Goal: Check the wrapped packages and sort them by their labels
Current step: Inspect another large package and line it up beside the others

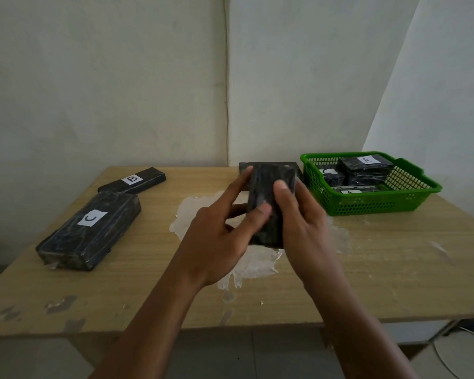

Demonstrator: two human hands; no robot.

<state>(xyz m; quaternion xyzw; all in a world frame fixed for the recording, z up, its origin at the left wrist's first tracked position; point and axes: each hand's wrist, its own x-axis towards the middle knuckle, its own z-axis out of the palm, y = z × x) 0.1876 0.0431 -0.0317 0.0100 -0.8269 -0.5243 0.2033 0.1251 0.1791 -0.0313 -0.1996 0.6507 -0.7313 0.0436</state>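
Flanking packages, green basket

table: light wood-grain top, white peeled patch at centre | left of frame: black wrapped package labelled C | upper left: package labelled B | right: green basket | centre back: black package, label unseen

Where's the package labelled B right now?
In the head view, the B package lies on the table at its far left, by the wall, just behind the larger C package.
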